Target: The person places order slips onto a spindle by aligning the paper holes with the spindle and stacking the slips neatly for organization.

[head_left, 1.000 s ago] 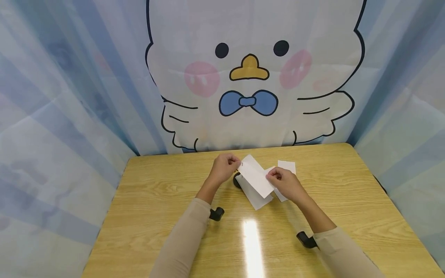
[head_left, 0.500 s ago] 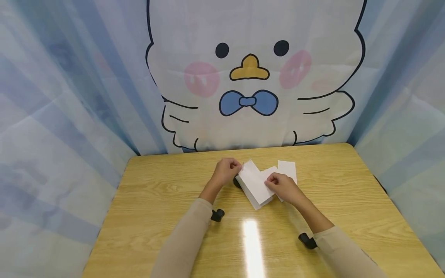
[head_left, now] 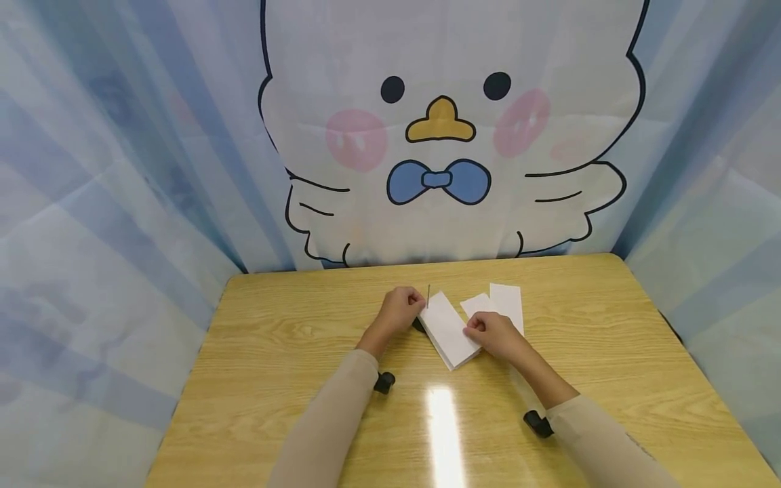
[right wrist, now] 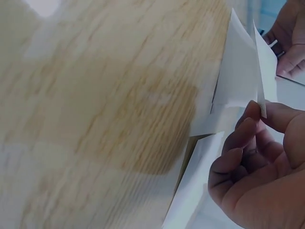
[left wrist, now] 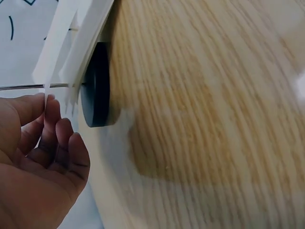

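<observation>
My left hand (head_left: 398,310) pinches one corner of a white paper slip (head_left: 450,333) between thumb and forefinger. At the slip's opposite side, my right hand (head_left: 497,335) pinches its edge. A thin upright metal paper spike (head_left: 428,295) passes through the slip near the left fingertips. Its round black base (left wrist: 99,86) rests on the table, mostly hidden by paper in the head view. Below the held slip, more slips (left wrist: 88,52) are threaded on the same spike, and in the left wrist view the held one stands apart from them.
Two loose white slips (head_left: 506,303) lie on the wooden table (head_left: 274,379) beyond and beside the right hand. A black wrist camera (head_left: 384,383) sits under each forearm. A printed curtain (head_left: 439,230) hangs behind the table's back edge.
Both hands have lowered the slip toward the base. The spike's tip, hidden a second ago, now sticks up through the paper. The slip covers more of those under it.
</observation>
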### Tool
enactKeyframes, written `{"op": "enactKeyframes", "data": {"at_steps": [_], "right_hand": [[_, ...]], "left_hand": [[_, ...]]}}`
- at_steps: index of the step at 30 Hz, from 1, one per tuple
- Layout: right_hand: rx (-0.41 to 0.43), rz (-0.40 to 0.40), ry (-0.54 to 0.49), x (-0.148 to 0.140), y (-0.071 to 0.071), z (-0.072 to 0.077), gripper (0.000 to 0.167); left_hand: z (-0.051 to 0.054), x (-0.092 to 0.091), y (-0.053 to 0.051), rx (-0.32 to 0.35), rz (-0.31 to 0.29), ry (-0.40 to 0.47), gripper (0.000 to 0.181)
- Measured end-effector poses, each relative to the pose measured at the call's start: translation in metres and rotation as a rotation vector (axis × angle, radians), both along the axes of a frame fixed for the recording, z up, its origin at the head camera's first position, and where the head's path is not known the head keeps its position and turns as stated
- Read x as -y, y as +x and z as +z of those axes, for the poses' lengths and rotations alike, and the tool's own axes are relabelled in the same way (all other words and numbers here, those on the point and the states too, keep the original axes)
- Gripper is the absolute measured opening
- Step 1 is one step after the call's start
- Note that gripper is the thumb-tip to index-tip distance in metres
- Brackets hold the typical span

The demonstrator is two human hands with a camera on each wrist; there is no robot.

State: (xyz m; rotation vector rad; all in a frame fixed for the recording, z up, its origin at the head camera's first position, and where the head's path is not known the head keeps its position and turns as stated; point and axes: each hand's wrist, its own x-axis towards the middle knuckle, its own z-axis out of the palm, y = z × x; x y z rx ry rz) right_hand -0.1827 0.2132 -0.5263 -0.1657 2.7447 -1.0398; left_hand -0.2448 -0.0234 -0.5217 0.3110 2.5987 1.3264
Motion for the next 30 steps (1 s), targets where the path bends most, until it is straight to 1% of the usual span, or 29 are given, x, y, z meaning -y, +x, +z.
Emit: {"op": "enactKeyframes", "data": {"at_steps": [4, 10, 14, 19, 24, 28, 30], "right_hand": [[-0.015, 0.010, 0.009, 0.002, 0.001, -0.005, 0.016], [-0.016, -0.010, 0.036, 0.006, 0.004, -0.007, 0.016], [-0.021, -0.008, 0.061, 0.007, 0.006, -0.009, 0.018], [-0.014, -0.019, 0.114, 0.010, 0.007, -0.009, 0.020], [-0.018, -0.026, 0.167, 0.013, 0.008, -0.008, 0.022], [-0.022, -0.032, 0.182, 0.011, 0.009, -0.006, 0.022], [-0.027, -0.040, 0.172, 0.010, 0.009, -0.005, 0.021]], "left_hand": [[-0.005, -0.001, 0.001, -0.007, -0.002, -0.024, 0.015], [-0.009, -0.002, 0.001, -0.031, -0.011, -0.029, 0.014], [-0.013, -0.002, 0.001, -0.048, -0.014, -0.035, 0.013], [-0.018, -0.004, -0.001, -0.080, -0.003, -0.055, 0.011], [-0.018, -0.006, 0.000, -0.100, 0.009, -0.075, 0.012], [-0.017, -0.006, 0.000, -0.115, 0.018, -0.087, 0.013], [-0.016, -0.006, 0.000, -0.117, 0.021, -0.088, 0.012]]}}
